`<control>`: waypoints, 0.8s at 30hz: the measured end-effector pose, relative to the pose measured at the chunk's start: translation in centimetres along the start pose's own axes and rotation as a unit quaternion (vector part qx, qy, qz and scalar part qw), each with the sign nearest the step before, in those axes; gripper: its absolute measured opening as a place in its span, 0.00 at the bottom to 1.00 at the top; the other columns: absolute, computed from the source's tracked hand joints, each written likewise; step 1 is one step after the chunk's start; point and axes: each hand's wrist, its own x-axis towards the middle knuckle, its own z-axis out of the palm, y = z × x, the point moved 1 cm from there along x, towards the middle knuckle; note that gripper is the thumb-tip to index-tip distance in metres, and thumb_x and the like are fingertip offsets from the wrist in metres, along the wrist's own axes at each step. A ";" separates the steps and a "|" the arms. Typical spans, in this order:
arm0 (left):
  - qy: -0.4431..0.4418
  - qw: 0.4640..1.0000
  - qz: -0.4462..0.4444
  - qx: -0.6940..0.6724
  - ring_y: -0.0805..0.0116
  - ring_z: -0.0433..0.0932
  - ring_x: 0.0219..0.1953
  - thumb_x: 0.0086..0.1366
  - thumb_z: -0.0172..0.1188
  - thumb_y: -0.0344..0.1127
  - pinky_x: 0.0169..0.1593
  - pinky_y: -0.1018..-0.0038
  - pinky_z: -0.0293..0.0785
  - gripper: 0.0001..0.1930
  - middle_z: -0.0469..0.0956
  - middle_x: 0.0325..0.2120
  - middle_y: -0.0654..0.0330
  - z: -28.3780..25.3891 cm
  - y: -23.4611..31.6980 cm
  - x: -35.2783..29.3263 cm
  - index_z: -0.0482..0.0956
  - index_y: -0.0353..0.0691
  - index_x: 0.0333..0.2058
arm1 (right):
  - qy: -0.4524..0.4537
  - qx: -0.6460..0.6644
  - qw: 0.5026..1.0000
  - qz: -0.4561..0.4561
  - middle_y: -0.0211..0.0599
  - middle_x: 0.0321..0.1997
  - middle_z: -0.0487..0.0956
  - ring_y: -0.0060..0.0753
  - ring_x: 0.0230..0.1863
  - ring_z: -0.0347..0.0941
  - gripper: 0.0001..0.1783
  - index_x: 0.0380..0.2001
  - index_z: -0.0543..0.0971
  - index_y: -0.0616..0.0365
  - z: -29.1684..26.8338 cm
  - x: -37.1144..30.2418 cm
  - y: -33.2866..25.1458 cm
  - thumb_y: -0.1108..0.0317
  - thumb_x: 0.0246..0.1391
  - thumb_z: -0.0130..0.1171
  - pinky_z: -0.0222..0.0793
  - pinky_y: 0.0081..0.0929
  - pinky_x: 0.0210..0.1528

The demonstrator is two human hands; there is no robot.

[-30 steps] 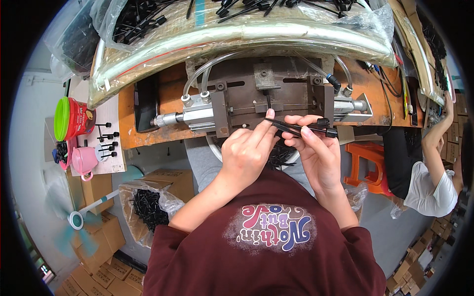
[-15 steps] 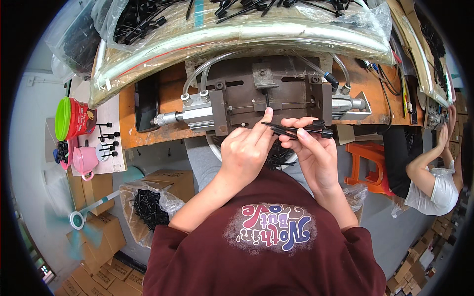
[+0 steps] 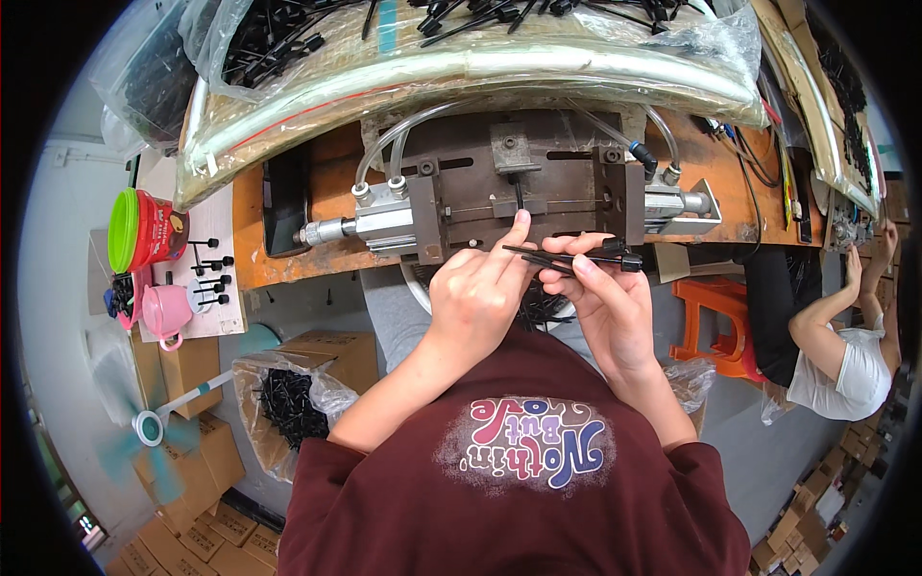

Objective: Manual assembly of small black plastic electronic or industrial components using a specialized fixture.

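Note:
My left hand (image 3: 480,288) stretches its index finger up to the lower end of a black rod (image 3: 520,195) in the middle of a dark metal clamping fixture (image 3: 475,154). That hand's other fingers are curled, and its thumb is hidden. Close beside it, my right hand (image 3: 615,307) pinches several thin black rods with knobbed heads (image 3: 615,255) between thumb and fingers. Their heads point right, and their thin ends reach left across my left index finger.
Air cylinders (image 3: 384,221) with clear hoses flank the fixture on the orange bench (image 3: 336,182). Above it, a plastic-wrapped tray edge (image 3: 471,65) borders more black rods. A bag of black parts (image 3: 293,403), fan (image 3: 149,428) and orange stool (image 3: 711,322) surround me; a co-worker (image 3: 845,365) sits right.
The rods in my right hand have shifted slightly left and their thin ends have dipped. My left fingertip stays nearly in place. The co-worker's hands have moved a little.

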 end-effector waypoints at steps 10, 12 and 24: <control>-0.006 1.000 0.005 0.027 0.70 0.79 0.23 0.48 0.71 0.31 0.31 0.77 0.75 0.11 0.82 0.50 0.58 -0.3 0.3 0.3 0.83 0.38 0.32 | 0.009 -0.026 0.999 -0.042 0.53 0.53 0.78 0.40 0.45 0.82 0.09 0.47 0.75 0.66 -0.2 0.1 -0.9 0.75 0.65 0.53 0.81 0.31 0.49; -0.006 1.000 0.011 0.019 0.70 0.79 0.23 0.49 0.70 0.31 0.31 0.77 0.74 0.11 0.82 0.50 0.55 -0.2 0.1 0.5 0.83 0.36 0.32 | 0.017 -0.035 0.998 -0.045 0.53 0.53 0.78 0.40 0.45 0.82 0.10 0.47 0.75 0.66 -0.3 0.1 -1.0 0.76 0.64 0.52 0.80 0.31 0.49; -0.011 1.000 0.003 0.002 0.71 0.79 0.22 0.48 0.70 0.33 0.31 0.76 0.73 0.13 0.81 0.50 0.51 -0.2 0.0 0.3 0.82 0.35 0.33 | 0.033 -0.046 0.995 -0.083 0.54 0.55 0.77 0.39 0.47 0.81 0.11 0.49 0.75 0.67 -0.4 0.1 -1.3 0.75 0.65 0.52 0.80 0.32 0.51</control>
